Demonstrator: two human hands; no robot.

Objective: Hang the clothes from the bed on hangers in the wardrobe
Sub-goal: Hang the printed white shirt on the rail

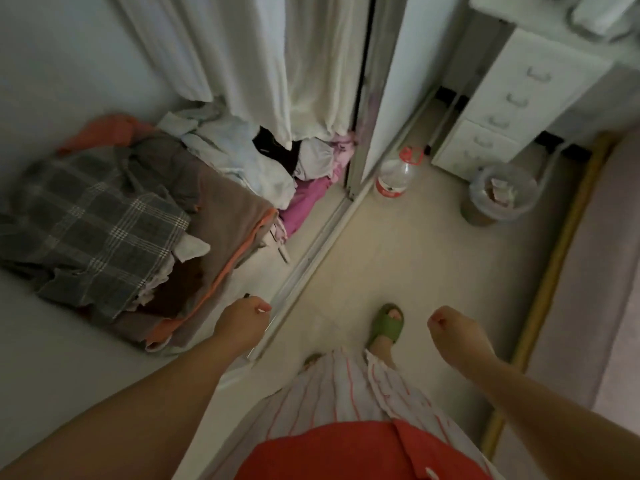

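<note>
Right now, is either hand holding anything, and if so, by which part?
The left hand is curled round something thin and dark; too little shows to name it or the part held. The right hand is curled and holds nothing.

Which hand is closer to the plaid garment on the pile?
Left. The left hand is just right of the plaid garment; the right hand is farther right, past the green slipper.

No text can be read anywhere (the water bottle label is blurred).
</note>
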